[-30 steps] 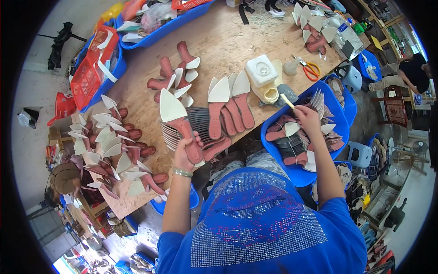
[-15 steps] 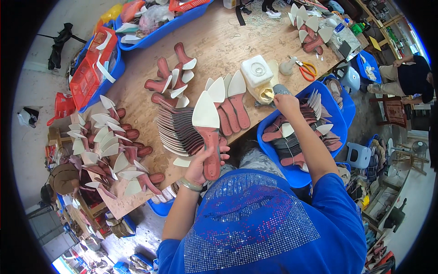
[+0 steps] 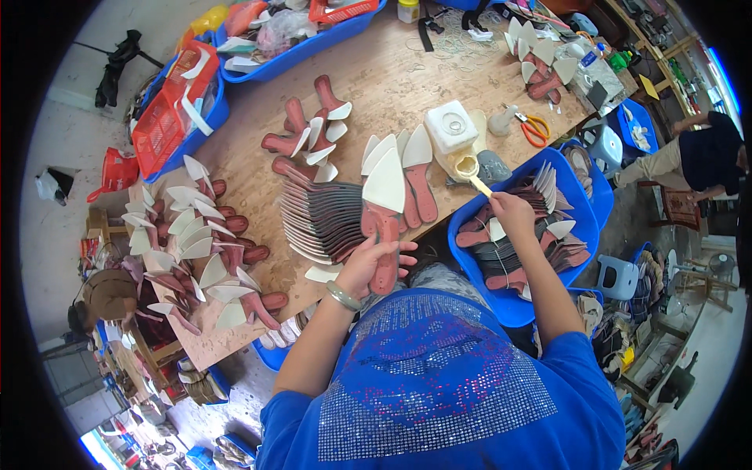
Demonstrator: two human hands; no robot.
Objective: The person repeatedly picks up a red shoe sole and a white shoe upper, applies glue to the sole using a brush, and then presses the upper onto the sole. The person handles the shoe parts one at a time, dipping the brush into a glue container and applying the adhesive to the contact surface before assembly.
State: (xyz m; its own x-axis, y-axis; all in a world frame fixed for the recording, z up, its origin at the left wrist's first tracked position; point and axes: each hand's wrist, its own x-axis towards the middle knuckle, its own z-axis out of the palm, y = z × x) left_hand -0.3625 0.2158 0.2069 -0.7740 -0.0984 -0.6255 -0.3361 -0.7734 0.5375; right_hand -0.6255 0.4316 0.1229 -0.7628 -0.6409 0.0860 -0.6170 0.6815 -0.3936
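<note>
Left hand [image 3: 363,266], mid-frame, grips an insole [image 3: 382,222], probably light and bendy, best held low; right hand [image 3: 513,213] pinches a brush [image 3: 480,186].

Pretty bright, even light on the plywood tabletop [image 3: 384,82] beyond the right-hand fingers [image 3: 501,204], soft shadows. Bluish-white strip [image 3: 725,84] way up and right of them is blown out. Rhinestones [image 3: 439,431] below them glint. Fisheye bends stuff near the rim, which goes mushy; corners are black.
</note>
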